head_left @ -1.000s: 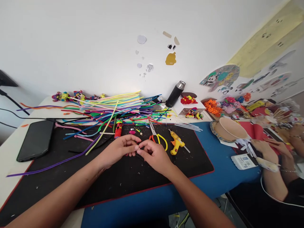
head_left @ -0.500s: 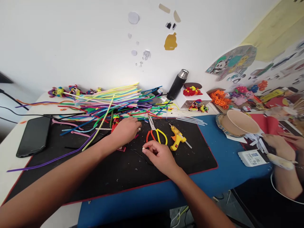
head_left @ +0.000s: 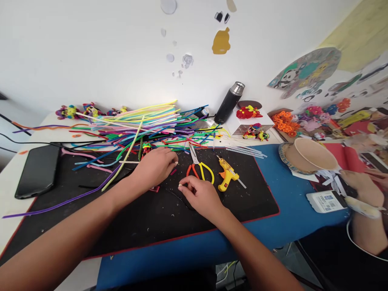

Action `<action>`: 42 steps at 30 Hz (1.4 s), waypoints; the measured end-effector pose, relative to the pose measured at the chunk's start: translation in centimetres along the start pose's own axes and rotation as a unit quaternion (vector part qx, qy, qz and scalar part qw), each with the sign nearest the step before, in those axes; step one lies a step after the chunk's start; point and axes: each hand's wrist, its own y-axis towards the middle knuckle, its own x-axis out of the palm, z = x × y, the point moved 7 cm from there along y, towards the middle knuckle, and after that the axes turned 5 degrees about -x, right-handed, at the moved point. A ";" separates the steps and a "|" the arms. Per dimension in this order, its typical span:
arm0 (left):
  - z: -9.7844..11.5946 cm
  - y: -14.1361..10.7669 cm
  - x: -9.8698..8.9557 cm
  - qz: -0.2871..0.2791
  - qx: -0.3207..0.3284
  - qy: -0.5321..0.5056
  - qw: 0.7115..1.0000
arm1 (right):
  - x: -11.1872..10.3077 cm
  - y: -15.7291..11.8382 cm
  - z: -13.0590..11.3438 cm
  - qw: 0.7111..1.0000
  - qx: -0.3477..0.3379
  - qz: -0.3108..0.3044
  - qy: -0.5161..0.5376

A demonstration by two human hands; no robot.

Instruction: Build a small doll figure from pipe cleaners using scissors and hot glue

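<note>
My left hand is closed in a pinch above the black mat; a tiny pale spot shows at its fingertips, too small to name. Just below and to the right, my right hand pinches a small pale piece between thumb and forefinger. The two hands are apart. Beyond my left hand, a small red pipe-cleaner figure is partly hidden by it. Scissors with orange and yellow handles lie open behind my right hand. A yellow glue gun rests to their right.
A heap of coloured pipe cleaners lies along the wall. A black phone is at the left, a black flask at the back. Clear glue sticks lie near a white box. At right, a co-worker's hands are beside a bowl.
My left hand's fingers have curled inward and downward. My right hand has shifted slightly left and up, still pinching the pale piece. The view has turned slightly.
</note>
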 end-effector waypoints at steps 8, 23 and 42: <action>1.6 -5.3 2.0 -0.016 0.009 -0.054 0.998 | 0.9 1.5 -1.2 0.986 -0.030 -0.064 -0.151; 1.2 -6.1 2.8 -0.032 -0.006 -0.058 0.998 | 1.4 1.3 -1.1 0.960 -0.028 -0.122 -0.250; 2.1 -5.7 3.0 -0.027 0.028 -0.021 0.999 | 1.3 0.5 -0.9 0.952 -0.011 -0.134 -0.274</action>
